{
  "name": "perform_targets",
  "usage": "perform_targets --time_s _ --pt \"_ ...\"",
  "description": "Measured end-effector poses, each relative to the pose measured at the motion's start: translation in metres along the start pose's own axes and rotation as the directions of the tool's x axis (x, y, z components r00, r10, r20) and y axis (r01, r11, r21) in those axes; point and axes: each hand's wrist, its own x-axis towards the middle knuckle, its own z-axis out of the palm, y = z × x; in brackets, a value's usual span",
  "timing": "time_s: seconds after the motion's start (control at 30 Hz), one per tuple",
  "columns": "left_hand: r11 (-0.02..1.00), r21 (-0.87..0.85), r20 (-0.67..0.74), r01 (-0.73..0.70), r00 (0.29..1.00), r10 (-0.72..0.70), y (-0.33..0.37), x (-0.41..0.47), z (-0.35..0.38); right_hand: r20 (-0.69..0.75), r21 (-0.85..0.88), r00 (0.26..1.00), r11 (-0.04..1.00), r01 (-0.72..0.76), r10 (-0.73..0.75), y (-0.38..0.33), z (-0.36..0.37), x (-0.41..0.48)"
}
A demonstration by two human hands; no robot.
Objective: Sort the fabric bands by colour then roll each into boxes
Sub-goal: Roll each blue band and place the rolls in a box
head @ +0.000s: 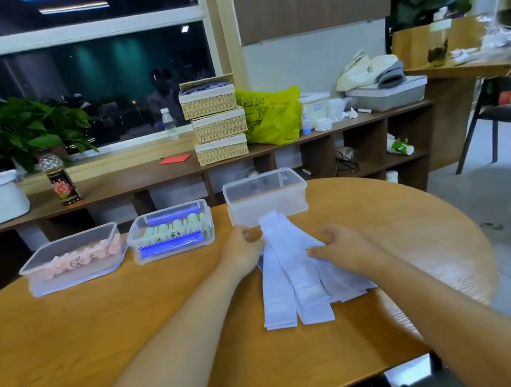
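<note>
The pale lilac fabric bands (298,288) lie fanned before the empty clear plastic box (268,204), long axes pointing at it; left hand (244,251) pinches their box-side ends, right hand (345,247) rests slack-fingered on them

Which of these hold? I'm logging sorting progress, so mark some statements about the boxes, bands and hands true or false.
1. The left box holds pink rolls. True.
2. The middle box holds yellow rolls. False: it holds green rolls.
3. The right box is full of rolls. False: it looks empty.
4. The pale bands lie unrolled on the table. True.
5. Both the left hand and right hand touch those bands. True.
</note>
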Motion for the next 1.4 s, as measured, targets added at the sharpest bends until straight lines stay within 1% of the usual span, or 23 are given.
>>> perform_targets --time_s 0.13,0.2,0.3,0.43,0.5,0.53,0.57,0.63,0.67,0.7,0.73,0.77,0.83,0.87,0.93,1.0,1.1,1.2,1.27,1.3,1.4 --pt "0.999 0.0 -0.11 -0.05 0.993 0.05 -0.029 -0.035 -0.013 -0.027 -0.099 0.998 0.994 0.048 -0.051 -0.006 0.007 -0.002" --pt "0.998 -0.016 -0.118 -0.061 0.991 0.059 -0.034 -0.043 -0.019 -0.05 -0.126 0.995 0.989 0.075 -0.082 -0.016 0.009 0.013" --pt "0.997 -0.06 -0.107 -0.049 0.993 0.042 -0.034 -0.044 -0.029 -0.053 -0.096 0.993 0.99 0.104 -0.11 -0.036 0.009 0.042" --pt "0.996 -0.075 -0.119 -0.042 0.992 0.033 -0.042 -0.042 -0.038 -0.047 -0.281 0.972 0.937 0.209 -0.231 -0.058 0.017 0.09" --pt "0.998 -0.045 -0.139 -0.047 0.989 0.041 -0.048 -0.041 -0.042 -0.053 -0.359 0.969 0.91 0.206 -0.24 -0.069 0.021 0.11" --pt "0.999 -0.021 -0.146 -0.049 0.988 0.045 -0.051 -0.041 -0.044 -0.09 -0.386 0.969 0.905 0.178 -0.229 -0.073 0.022 0.119" --pt "0.999 0.008 -0.148 -0.045 0.988 0.046 -0.053 -0.039 -0.046 -0.156 -0.383 0.964 0.913 0.141 -0.214 -0.075 0.022 0.128" --pt "0.999 0.04 -0.133 -0.035 0.99 0.04 -0.055 -0.034 -0.047 -0.335 -0.264 0.933 0.964 0.038 -0.128 -0.079 0.017 0.142" --pt "0.999 0.029 -0.121 -0.026 0.992 0.029 -0.053 -0.031 -0.046 -0.406 -0.158 0.912 0.987 -0.013 -0.053 -0.079 0.014 0.149" --pt "1.0 -0.001 -0.108 -0.013 0.994 0.012 -0.048 -0.027 -0.045 -0.436 -0.027 0.898 0.997 -0.075 0.056 -0.08 0.01 0.155" --pt "0.999 -0.047 -0.092 0.01 0.996 -0.015 -0.04 -0.022 -0.043 -0.418 0.114 0.891 0.983 -0.143 0.178 -0.077 0.006 0.163" --pt "0.995 -0.094 -0.075 0.039 0.996 -0.046 -0.03 -0.016 -0.041 -0.366 0.237 0.889 0.952 -0.195 0.274 -0.075 0.003 0.17" --pt "0.981 -0.175 -0.047 0.088 0.994 -0.097 -0.009 0.001 -0.034 -0.214 0.453 0.893 0.85 -0.268 0.395 -0.073 0.0 0.177" --pt "0.971 -0.214 -0.04 0.108 0.992 -0.119 0.002 0.011 -0.031 -0.156 0.517 0.897 0.808 -0.282 0.413 -0.074 -0.002 0.177" --pt "0.948 -0.284 -0.034 0.142 0.987 -0.158 0.017 0.034 -0.025 -0.094 0.549 0.907 0.781 -0.297 0.411 -0.071 -0.003 0.18" --pt "0.921 -0.343 -0.033 0.185 0.978 -0.208 0.026 0.053 -0.019 -0.053 0.541 0.92 0.785 -0.301 0.389 -0.068 -0.003 0.181" --pt "0.853 -0.455 -0.038 0.255 0.952 -0.305 0.029 0.081 -0.012 -0.039 0.482 0.923 0.817 -0.318 0.383 -0.055 -0.004 0.19" --pt "0.787 -0.548 -0.028 0.283 0.934 -0.355 0.023 0.095 -0.009 -0.005 0.536 0.928 0.784 -0.313 0.374 -0.047 -0.007 0.193" --pt "0.759 -0.596 -0.043 0.262 0.933 -0.357 0.024 0.091 -0.009 -0.006 0.6 0.938 0.751 -0.275 0.347 -0.044 -0.01 0.187" --pt "0.763 -0.604 -0.068 0.229 0.94 -0.336 0.027 0.085 -0.01 -0.022 0.624 0.945 0.743 -0.242 0.326 -0.044 -0.012 0.182" --pt "0.824 -0.558 -0.143 0.097 0.967 -0.211 0.035 0.066 -0.015 -0.121 0.656 0.968 0.75 -0.089 0.221 -0.044 -0.013 0.172"
